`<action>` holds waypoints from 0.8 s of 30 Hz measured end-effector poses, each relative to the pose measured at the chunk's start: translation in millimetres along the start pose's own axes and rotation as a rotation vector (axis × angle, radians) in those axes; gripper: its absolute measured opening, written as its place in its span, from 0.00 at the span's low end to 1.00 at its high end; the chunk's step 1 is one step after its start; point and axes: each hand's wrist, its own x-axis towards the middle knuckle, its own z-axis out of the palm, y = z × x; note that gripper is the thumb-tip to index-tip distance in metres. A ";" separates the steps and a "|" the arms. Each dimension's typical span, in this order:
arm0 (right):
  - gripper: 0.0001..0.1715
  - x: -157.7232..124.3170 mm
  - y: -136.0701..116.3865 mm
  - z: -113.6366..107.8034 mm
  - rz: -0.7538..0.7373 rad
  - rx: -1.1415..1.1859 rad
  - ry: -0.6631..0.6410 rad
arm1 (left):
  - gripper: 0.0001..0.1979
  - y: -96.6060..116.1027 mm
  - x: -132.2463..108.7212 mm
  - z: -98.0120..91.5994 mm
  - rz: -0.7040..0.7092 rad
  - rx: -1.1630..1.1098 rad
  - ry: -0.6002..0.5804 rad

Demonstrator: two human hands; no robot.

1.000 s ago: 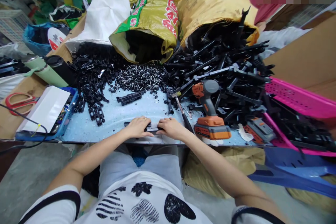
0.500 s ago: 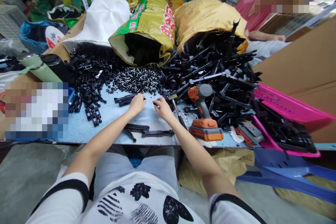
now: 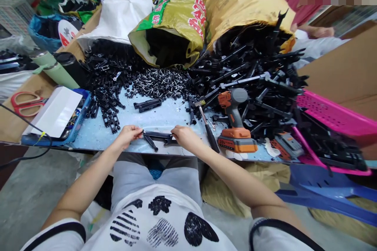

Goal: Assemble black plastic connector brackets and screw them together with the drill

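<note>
Near the front edge of the table lies a long, flat black bar (image 3: 159, 135), with several dark pieces close beneath it. My left hand (image 3: 130, 135) pinches the bar's left end, where a small bright glint shows. At the opposite end, my right hand (image 3: 183, 134) has its fingertips closed on the bar. A shorter black arm (image 3: 151, 143) slants down from near the left end; whether it is joined to the bar I cannot tell. Beyond my hands, a few black bars (image 3: 148, 105) lie side by side.
A cordless drill (image 3: 232, 119) and a hammer (image 3: 208, 127) stand to the right. Small pins (image 3: 160, 82) are heaped behind, beside piles of black parts (image 3: 253, 82). A blue tray (image 3: 78, 123) and red-handled scissors (image 3: 28, 104) sit left. Another person's hand (image 3: 322, 32) is at far right.
Both hands have come back towards the table's front edge and moved apart, onto the ends of the black bar. Earlier my right hand pinched a small shiny piece.
</note>
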 end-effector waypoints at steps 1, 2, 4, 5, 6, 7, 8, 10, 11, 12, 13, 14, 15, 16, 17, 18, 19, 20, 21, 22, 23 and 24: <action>0.12 0.0 -2.2 1.0 -0.009 -0.028 -0.009 | 0.20 1.0 1.2 -0.3 0.004 0.021 -0.007; 0.12 0.1 -3.7 2.3 -0.025 -0.041 -0.020 | 0.20 1.8 2.2 -0.7 0.017 0.039 -0.002; 0.11 0.6 -5.0 5.1 -0.055 -0.041 -0.043 | 0.21 2.7 3.3 -1.0 0.084 0.073 0.041; 0.11 0.8 -5.0 6.7 -0.054 -0.039 -0.053 | 0.22 2.8 3.3 -0.7 0.127 0.095 0.061; 0.11 0.9 -4.5 8.4 -0.039 -0.038 -0.060 | 0.23 2.5 2.9 0.2 0.158 0.121 0.063; 0.11 0.5 -3.6 10.4 -0.016 -0.036 -0.060 | 0.23 1.9 2.5 1.4 0.169 0.150 0.041; 0.11 -0.5 -2.2 12.9 0.004 -0.029 -0.053 | 0.24 1.0 2.3 2.8 0.168 0.175 0.005; 0.12 -4.0 2.0 19.9 -0.002 0.010 -0.015 | 0.24 -1.6 3.7 5.5 0.144 0.207 -0.046; 0.13 -6.6 4.9 24.8 -0.029 0.042 0.017 | 0.24 -3.0 5.5 6.2 0.123 0.217 -0.045; 0.14 -9.3 8.2 30.6 -0.065 0.082 0.057 | 0.24 -4.5 8.0 6.2 0.107 0.228 -0.033; 0.16 -12.2 11.7 37.3 -0.098 0.130 0.104 | 0.24 -5.9 10.7 5.4 0.091 0.244 -0.023; 0.16 -14.9 15.4 44.6 -0.125 0.183 0.154 | 0.23 -7.2 13.2 4.1 0.070 0.276 -0.026; 0.17 -17.3 19.1 52.4 -0.143 0.240 0.202 | 0.22 -8.4 14.8 2.4 0.055 0.326 -0.037; 0.17 -19.2 22.6 60.1 -0.153 0.297 0.244 | 0.21 -9.6 15.3 0.9 0.069 0.400 -0.038; 0.18 -20.8 26.0 67.3 -0.156 0.350 0.282 | 0.20 -10.8 14.4 0.1 0.129 0.498 -0.020; 0.19 -21.9 29.1 73.5 -0.156 0.395 0.314 | 0.20 -12.0 12.0 0.5 0.234 0.619 0.021; 0.19 -22.6 32.0 78.3 -0.159 0.428 0.339 | 0.19 -13.4 8.7 2.6 0.377 0.757 0.062; 0.20 -23.0 34.8 81.5 -0.173 0.443 0.355 | 0.20 -14.9 4.8 6.6 0.555 0.902 0.079; 0.20 -23.2 37.7 83.1 -0.199 0.433 0.361 | 0.20 -16.5 1.2 12.4 0.742 1.045 0.052; 0.21 -23.2 40.6 83.3 -0.226 0.390 0.359 | 0.21 -18.1 -1.4 19.8 0.912 1.179 -0.019; 0.23 -23.1 43.5 82.5 -0.243 0.316 0.353 | 0.22 -19.6 -2.5 28.1 1.042 1.300 -0.111; 0.26 -23.0 46.4 80.9 -0.233 0.218 0.345 | 0.23 -20.6 -1.8 36.7 1.126 1.405 -0.193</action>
